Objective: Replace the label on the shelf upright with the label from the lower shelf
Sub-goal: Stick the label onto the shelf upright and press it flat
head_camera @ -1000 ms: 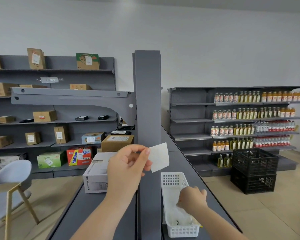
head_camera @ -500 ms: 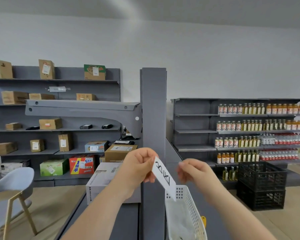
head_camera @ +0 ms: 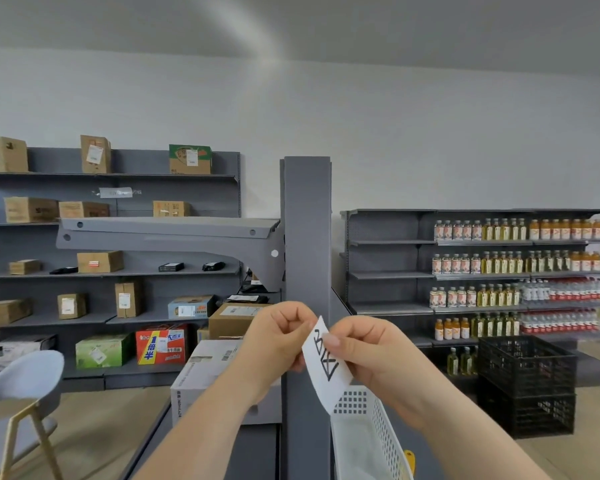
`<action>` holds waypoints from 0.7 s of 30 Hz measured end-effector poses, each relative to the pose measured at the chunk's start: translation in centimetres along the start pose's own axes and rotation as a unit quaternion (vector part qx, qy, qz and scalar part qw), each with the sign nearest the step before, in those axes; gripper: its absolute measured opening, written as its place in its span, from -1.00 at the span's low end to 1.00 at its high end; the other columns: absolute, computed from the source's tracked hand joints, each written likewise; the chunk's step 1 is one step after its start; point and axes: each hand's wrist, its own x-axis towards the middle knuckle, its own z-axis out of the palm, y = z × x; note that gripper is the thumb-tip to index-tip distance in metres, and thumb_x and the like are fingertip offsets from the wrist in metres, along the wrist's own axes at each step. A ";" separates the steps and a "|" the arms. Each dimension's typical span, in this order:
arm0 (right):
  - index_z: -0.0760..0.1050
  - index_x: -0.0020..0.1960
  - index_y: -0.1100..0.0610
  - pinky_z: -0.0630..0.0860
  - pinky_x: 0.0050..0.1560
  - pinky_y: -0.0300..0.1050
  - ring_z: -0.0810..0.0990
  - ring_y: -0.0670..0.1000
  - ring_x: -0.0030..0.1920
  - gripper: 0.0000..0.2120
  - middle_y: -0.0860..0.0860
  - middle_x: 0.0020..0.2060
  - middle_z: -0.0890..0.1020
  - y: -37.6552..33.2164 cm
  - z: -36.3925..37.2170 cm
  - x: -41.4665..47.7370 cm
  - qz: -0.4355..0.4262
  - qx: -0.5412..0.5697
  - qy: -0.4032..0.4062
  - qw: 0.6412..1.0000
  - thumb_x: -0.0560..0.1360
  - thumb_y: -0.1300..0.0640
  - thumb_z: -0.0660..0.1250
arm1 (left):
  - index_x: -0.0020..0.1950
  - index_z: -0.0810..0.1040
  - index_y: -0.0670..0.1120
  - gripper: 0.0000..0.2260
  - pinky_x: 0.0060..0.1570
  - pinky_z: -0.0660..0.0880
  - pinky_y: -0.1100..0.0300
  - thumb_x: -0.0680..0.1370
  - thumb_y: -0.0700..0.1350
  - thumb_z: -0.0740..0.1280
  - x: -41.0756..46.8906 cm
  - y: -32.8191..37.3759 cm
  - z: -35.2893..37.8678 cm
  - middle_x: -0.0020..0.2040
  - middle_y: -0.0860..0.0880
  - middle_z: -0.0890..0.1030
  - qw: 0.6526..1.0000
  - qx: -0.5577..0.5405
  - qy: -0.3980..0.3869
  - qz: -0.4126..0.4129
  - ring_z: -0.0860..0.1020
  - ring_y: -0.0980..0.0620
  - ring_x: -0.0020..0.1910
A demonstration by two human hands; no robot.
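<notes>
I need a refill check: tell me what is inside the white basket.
The white basket shows only bare pale walls and floor where visible. The label, the right hand and the frame edge hide the rest.

Two bare forearms, no sleeves, hands [head_camera: 326, 348] without rings or gloves, short nails

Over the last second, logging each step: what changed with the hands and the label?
The right hand rose from the basket and took hold of the label, now pinched by both hands and turned to show its writing. The left hand kept its grip; the basket stayed put.
</notes>
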 end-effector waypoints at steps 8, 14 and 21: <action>0.70 -0.14 0.14 0.62 -0.11 0.01 0.70 0.16 -0.16 -0.71 0.14 -0.18 0.75 -1.2 -0.5 3.1 -0.093 -0.011 0.195 0.976 0.25 -0.04 0.50 | -0.02 0.58 -0.16 -0.58 -0.56 0.41 0.24 0.51 0.19 0.22 0.2 2.0 -0.7 -0.37 -0.15 0.64 0.993 -0.021 0.064 0.100 0.53 0.01 -0.49; 0.72 -0.13 0.05 0.55 -0.20 -0.07 0.58 0.01 -0.28 -0.91 0.14 -0.22 0.74 -1.7 0.5 4.8 -0.150 -0.019 0.233 0.961 0.44 0.08 0.44 | -0.18 0.66 -0.12 -0.79 -0.53 0.55 0.23 0.48 0.02 0.43 0.8 2.3 -0.7 -0.31 -0.14 0.72 0.989 0.007 0.138 0.053 0.66 0.02 -0.40; 0.72 -0.14 -0.01 0.50 -0.34 -0.34 0.59 -0.18 -0.38 -0.92 -0.03 -0.30 0.74 -2.7 -0.1 6.1 -0.189 -0.078 0.246 0.947 0.45 0.10 0.44 | -0.21 0.67 -0.04 -0.86 -0.53 0.55 0.24 0.53 -0.08 0.40 1.8 2.7 -1.0 -0.36 -0.05 0.72 0.986 0.043 0.154 0.036 0.66 0.06 -0.43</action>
